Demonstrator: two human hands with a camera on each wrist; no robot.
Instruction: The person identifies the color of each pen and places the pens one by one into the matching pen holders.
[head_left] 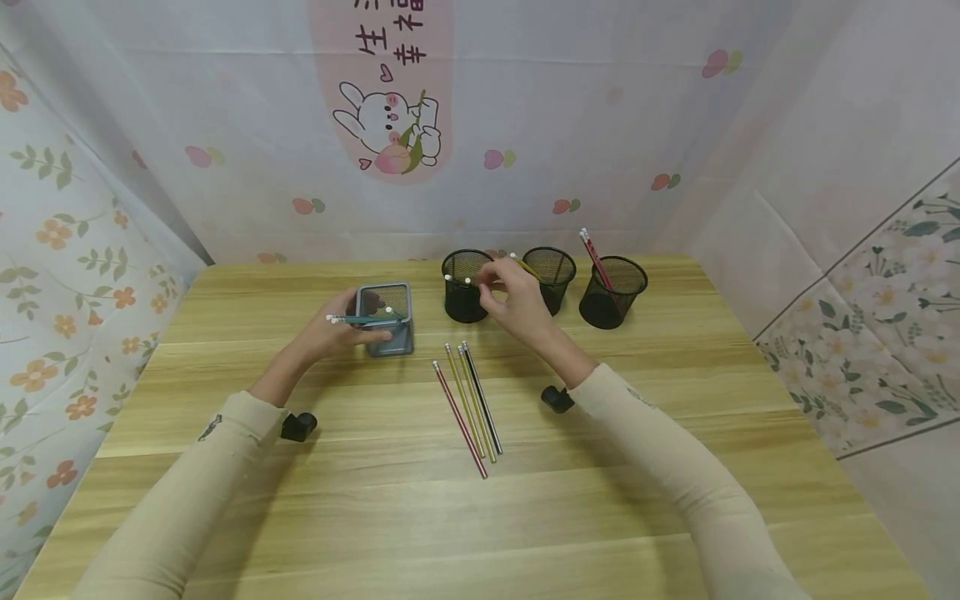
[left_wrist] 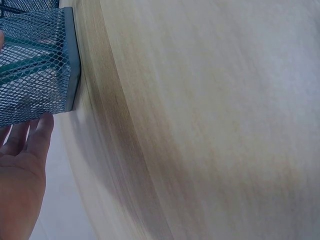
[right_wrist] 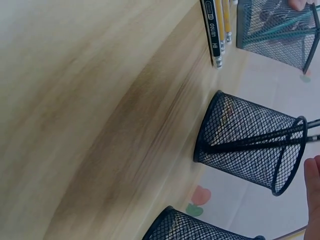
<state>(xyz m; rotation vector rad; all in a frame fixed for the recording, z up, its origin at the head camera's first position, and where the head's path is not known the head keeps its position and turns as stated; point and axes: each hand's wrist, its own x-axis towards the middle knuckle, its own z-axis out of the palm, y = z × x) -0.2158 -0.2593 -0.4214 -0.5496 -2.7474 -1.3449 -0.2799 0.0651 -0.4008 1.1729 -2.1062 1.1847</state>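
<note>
My left hand (head_left: 335, 333) grips a grey square mesh pen holder (head_left: 392, 343) at the left of the table, thumb across its front and fingers round the far side. Teal pencils (head_left: 363, 319) lean in that holder. At the leftmost black round mesh cup (head_left: 465, 305), my right hand (head_left: 517, 300) hovers by the rim with bent fingers and nothing visible between them. Two dark pencils (right_wrist: 255, 141) stand tilted in this cup, their white ends above the rim. Most of the right hand is outside the right wrist view.
Two more black mesh cups stand to the right, the middle one (head_left: 553, 279) with a yellow pencil, the far one (head_left: 606, 312) with red pencils (head_left: 596, 258). Red, yellow and black pencils (head_left: 471, 404) lie on the wooden table (head_left: 375, 517). A printed curtain (head_left: 525, 108) hangs behind.
</note>
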